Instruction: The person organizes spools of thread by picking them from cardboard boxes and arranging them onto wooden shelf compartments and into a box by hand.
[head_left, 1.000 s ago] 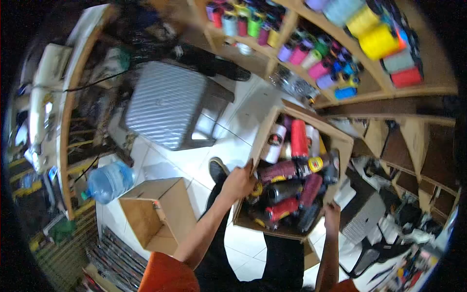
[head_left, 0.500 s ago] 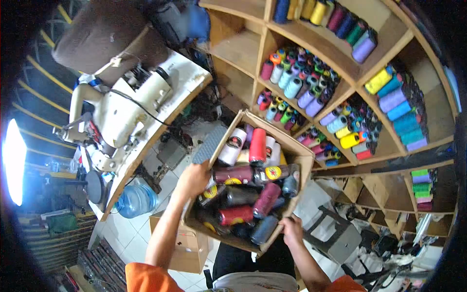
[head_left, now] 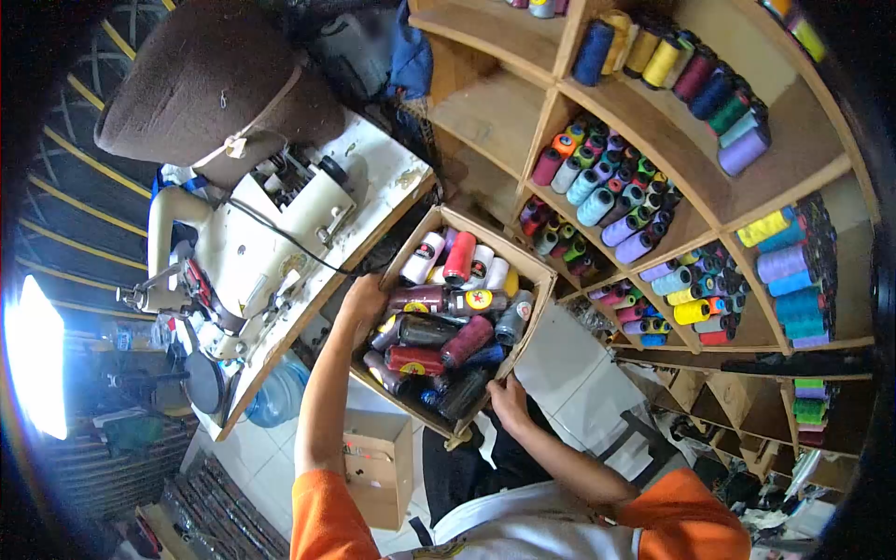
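Note:
Between my hands hangs an open cardboard box, tilted and held off the floor. Inside lie many thread spools: a red spool, white ones at the far end, and dark brown, maroon and black ones toward me. My left hand grips the box's left wall near its upper corner, fingers partly hidden. At the lower right edge, my right hand is closed on the cardboard rim.
A cream sewing machine stands on a white table to the left. Wooden shelves full of coloured thread spools rise on the right. Below are a blue water bottle and another cardboard box on the tiled floor.
The view has shifted and turned. The box, still in both hands, now sits a little further left, nearer the table's edge. The grey patterned piece beside my left hand is out of sight.

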`<action>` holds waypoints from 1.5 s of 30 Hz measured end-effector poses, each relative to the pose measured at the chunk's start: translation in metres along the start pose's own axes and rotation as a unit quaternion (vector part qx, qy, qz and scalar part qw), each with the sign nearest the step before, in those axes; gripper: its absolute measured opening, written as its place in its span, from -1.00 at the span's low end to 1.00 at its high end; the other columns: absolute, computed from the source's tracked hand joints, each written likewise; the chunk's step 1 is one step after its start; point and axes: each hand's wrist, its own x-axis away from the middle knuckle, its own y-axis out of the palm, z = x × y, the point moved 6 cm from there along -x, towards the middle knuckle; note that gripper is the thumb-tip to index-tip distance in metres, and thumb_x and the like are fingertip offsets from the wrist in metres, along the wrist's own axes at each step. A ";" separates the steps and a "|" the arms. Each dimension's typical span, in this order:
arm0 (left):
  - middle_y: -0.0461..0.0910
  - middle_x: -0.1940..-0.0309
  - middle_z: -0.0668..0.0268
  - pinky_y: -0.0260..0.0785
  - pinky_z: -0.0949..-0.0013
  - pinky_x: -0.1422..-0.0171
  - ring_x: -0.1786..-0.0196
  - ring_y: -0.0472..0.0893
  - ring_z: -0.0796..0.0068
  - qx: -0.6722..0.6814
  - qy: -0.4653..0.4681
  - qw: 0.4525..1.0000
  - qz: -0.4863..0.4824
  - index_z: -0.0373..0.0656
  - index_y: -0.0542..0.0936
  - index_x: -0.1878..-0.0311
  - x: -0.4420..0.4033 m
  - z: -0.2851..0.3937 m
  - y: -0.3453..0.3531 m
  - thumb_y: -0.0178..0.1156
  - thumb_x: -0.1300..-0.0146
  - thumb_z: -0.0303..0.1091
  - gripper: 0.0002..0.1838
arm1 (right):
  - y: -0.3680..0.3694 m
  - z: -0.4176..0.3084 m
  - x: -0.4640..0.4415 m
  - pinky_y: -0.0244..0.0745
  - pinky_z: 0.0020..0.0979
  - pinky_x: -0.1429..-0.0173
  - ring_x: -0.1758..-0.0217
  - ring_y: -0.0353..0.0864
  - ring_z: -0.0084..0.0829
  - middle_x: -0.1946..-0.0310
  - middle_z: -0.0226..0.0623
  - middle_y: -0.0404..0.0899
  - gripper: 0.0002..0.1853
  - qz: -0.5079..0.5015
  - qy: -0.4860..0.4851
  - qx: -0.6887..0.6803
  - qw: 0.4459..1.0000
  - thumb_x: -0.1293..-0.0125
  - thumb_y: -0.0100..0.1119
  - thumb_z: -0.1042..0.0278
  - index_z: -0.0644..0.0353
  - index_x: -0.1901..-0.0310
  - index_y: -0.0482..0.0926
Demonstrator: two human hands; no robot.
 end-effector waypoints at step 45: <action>0.54 0.09 0.16 0.41 0.13 -0.11 0.02 0.55 0.23 0.779 0.090 0.519 -0.340 -0.21 0.38 -0.15 0.009 0.138 -0.124 0.09 -0.27 -0.01 -0.47 | -0.026 -0.263 0.055 0.36 -0.14 -0.23 -0.09 0.50 -0.12 -0.08 0.03 0.45 -0.37 -0.108 -0.212 -0.750 0.617 -0.18 -0.11 0.19 0.42 -0.25 0.22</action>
